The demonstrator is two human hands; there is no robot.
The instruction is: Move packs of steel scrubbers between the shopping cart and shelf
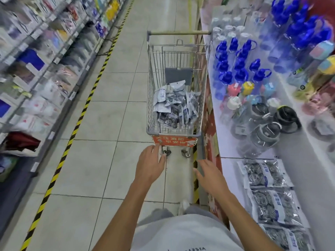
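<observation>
**Both hands out toward the cart, nothing held**

We stand in a store aisle. The shopping cart [176, 87] sits ahead of us, its long axis running straight up the aisle, push handle at the far end and the red-signed nose toward us. It is parked just beside the low display shelf [228, 142] on our right, nearly touching its edge.

Inside the cart, a heap of packs of steel scrubbers [175, 105] lies on the basket floor, leaning every way; several stand on edge with their hang-tab ends up. No shared direction in that pile.

On the shelf, near our right side, three more scrubber packs [265, 173] lie flat in a column, each with its long axis running roughly across the shelf, printed side up.

Our left hand [151, 164] reaches toward the cart's near rim, fingers spread and relaxed, gripping nothing; fingertips look close to the red sign, contact unclear. Our right hand [211, 175] hovers lower, near the shelf corner, fingers apart and empty too.

Judgement: the step in hand is the reach into the cart for a pack. To do it well, we would close in first, since the heap is well apart from both hands. Then take a standing pack by its tab end, and lay it flat beside the shelf column in the same orientation.
</observation>
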